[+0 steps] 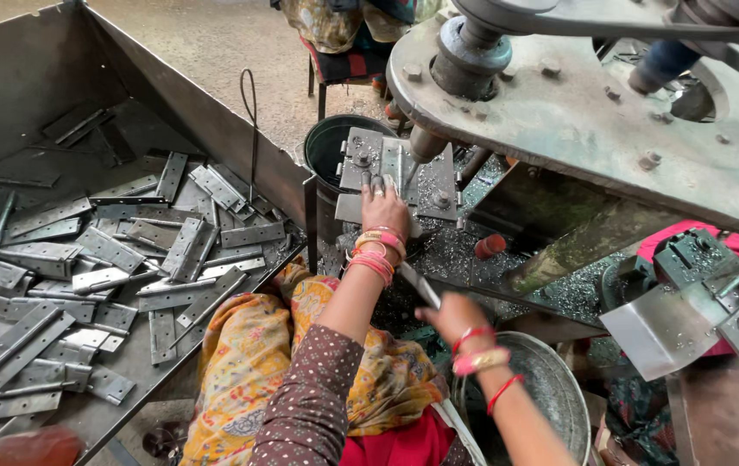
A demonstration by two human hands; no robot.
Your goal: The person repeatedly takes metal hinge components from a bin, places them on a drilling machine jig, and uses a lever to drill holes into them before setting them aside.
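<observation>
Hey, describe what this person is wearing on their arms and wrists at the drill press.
The left hand has a stack of pink and gold bangles at the wrist, below a brown sleeve with small white dots. The right hand has pink and gold bangles plus a thin red thread band; that forearm is unsleeved.

Hinges (110, 259) dull grey metal; tray (33, 78) matt steel; shavings (456, 250) glinting.
</observation>
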